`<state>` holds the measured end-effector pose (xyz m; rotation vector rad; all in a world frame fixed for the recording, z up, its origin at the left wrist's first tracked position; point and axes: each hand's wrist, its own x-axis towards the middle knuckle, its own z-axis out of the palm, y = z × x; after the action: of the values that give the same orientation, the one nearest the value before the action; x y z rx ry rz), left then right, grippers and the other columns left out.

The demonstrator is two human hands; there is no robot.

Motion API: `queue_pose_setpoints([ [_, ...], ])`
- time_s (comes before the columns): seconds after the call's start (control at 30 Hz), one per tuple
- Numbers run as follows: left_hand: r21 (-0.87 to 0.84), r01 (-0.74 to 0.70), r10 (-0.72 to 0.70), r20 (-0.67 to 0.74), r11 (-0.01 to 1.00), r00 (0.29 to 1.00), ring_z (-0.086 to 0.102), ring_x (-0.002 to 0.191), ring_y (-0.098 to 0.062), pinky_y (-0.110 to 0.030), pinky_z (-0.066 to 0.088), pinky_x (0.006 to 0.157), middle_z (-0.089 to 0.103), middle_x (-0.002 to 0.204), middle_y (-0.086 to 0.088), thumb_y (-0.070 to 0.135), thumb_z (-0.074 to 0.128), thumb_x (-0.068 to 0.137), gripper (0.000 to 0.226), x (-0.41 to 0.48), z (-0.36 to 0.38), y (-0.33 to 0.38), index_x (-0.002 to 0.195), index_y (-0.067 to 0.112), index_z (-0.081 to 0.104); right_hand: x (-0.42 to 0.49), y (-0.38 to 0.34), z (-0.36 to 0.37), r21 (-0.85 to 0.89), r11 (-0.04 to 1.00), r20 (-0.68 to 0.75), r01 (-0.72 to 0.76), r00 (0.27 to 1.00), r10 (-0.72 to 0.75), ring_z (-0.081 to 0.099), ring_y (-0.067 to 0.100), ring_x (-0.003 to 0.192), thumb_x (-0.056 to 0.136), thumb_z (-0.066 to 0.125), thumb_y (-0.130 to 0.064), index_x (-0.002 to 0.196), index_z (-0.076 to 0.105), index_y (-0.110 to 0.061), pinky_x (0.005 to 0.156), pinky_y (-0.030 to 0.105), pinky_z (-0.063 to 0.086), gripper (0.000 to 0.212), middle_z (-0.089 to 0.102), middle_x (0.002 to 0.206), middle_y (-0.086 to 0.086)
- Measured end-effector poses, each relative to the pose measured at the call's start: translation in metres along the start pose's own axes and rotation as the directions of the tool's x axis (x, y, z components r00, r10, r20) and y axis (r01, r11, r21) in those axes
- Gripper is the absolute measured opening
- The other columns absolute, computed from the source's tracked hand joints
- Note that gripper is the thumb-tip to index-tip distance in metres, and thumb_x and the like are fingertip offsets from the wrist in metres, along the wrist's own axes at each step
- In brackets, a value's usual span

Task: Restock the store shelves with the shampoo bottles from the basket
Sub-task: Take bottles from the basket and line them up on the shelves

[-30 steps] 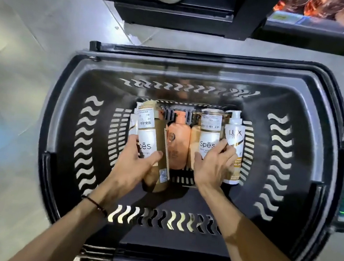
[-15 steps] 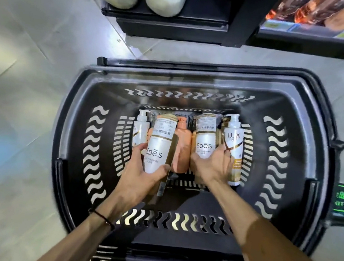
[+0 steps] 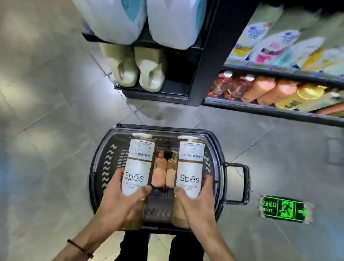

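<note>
My left hand point(image 3: 123, 202) grips one white Spēs bottle point(image 3: 138, 167) and my right hand point(image 3: 196, 207) grips a second Spēs bottle point(image 3: 190, 171). Both are upright, side by side over the black basket point(image 3: 97, 164). Two orange bottles point(image 3: 159, 172) lie in the basket between them. Stocked shelf point(image 3: 288, 114) ahead, to the right.
</note>
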<state>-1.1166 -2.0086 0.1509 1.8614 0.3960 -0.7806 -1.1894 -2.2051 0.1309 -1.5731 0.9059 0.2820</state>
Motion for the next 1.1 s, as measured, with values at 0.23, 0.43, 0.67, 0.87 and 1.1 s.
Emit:
queue_pose_setpoints([
  [0.23, -0.043, -0.220, 0.217, -0.070, 0.974, 0.974, 0.071, 0.080, -0.002, -0.015, 0.054, 0.065, 0.075, 0.096, 0.013, 0.019, 0.084, 0.081, 0.042, -0.095, -0.010, 0.148, 0.109, 0.030, 0.054, -0.082, -0.159, -0.075, 0.029, 0.969, -0.102, 0.244, 0.965, -0.240, 0.065, -0.012, 0.079, 0.060, 0.075, -0.049, 0.115, 0.041, -0.037, 0.057, 0.005, 0.048, 0.066, 0.066, 0.089, -0.036],
  [0.43, -0.118, -0.428, 0.414, -0.126, 0.896, 0.902, 0.072, 0.081, -0.007, -0.021, 0.057, 0.065, 0.073, 0.098, -0.004, 0.037, 0.092, 0.062, 0.064, -0.162, -0.018, 0.268, 0.111, 0.027, 0.052, -0.139, -0.270, -0.132, -0.015, 0.869, -0.121, 0.495, 0.862, -0.493, 0.068, -0.006, 0.085, 0.064, 0.077, -0.047, 0.129, 0.044, -0.039, 0.066, 0.009, 0.052, 0.073, 0.071, 0.098, -0.026],
  [0.67, -0.147, -0.650, 0.617, -0.213, 0.746, 0.757, 0.074, 0.088, -0.016, -0.031, 0.061, 0.070, 0.076, 0.100, 0.004, 0.047, 0.092, 0.052, 0.069, -0.240, -0.034, 0.385, 0.109, 0.032, 0.057, -0.199, -0.381, -0.181, -0.021, 0.709, -0.179, 0.705, 0.695, -0.696, 0.066, -0.010, 0.077, 0.076, 0.088, -0.021, 0.118, 0.053, -0.030, 0.061, 0.003, 0.045, 0.055, 0.072, 0.087, -0.023],
  [0.87, -0.144, -0.805, 0.749, -0.300, 0.576, 0.590, 0.071, 0.075, -0.004, -0.020, 0.056, 0.063, 0.075, 0.090, 0.012, 0.041, 0.088, 0.054, 0.063, -0.313, -0.048, 0.459, 0.106, 0.024, 0.057, -0.263, -0.463, -0.216, 0.040, 0.565, -0.262, 0.824, 0.554, -0.790, 0.069, -0.002, 0.081, 0.064, 0.079, -0.062, 0.114, 0.058, -0.030, 0.064, 0.012, 0.052, 0.063, 0.073, 0.091, -0.019],
  [1.1, -0.110, -0.905, 0.842, -0.336, 0.410, 0.422, 0.072, 0.076, -0.007, -0.023, 0.058, 0.063, 0.074, 0.091, 0.010, 0.041, 0.086, 0.056, 0.057, -0.378, -0.071, 0.507, 0.103, 0.029, 0.057, -0.318, -0.510, -0.239, 0.026, 0.420, -0.341, 0.907, 0.403, -0.849, 0.071, 0.004, 0.080, 0.067, 0.079, -0.061, 0.111, 0.056, -0.036, 0.063, 0.022, 0.057, 0.055, 0.072, 0.095, -0.018],
])
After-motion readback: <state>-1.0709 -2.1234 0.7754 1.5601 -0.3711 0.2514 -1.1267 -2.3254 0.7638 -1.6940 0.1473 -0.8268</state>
